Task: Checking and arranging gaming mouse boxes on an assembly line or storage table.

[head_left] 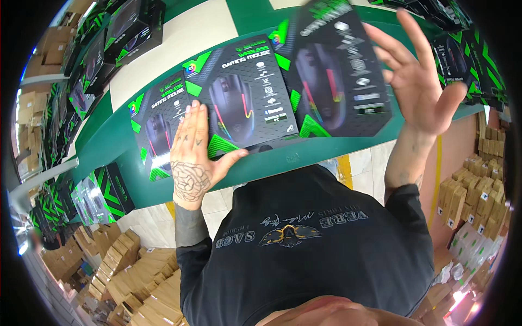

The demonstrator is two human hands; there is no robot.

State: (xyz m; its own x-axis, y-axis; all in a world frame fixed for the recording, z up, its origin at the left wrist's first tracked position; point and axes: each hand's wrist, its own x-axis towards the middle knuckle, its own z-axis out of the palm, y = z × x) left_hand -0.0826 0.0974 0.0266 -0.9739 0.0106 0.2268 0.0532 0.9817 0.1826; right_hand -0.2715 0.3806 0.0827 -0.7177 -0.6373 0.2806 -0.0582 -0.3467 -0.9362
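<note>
Three black-and-green computer mouse boxes stand in a row on a green table, their printed fronts facing up toward me. My left hand [193,157] lies flat, fingers straight and together, across the seam between the left mouse box [152,133] and the middle mouse box [234,100]. Larger and slightly blurred, the right mouse box [331,76] overlaps the middle one's edge. Beside its right edge is my right hand [416,81], open with the fingers spread. Whether those fingertips touch the box, I cannot tell.
The green table [296,157] curves across the view, with pale panels farther back. More mouse boxes are stacked at the left [130,27] and far right [467,62]; another box [103,193] sits at the lower left. Brown cartons [144,277] fill the floor on both sides.
</note>
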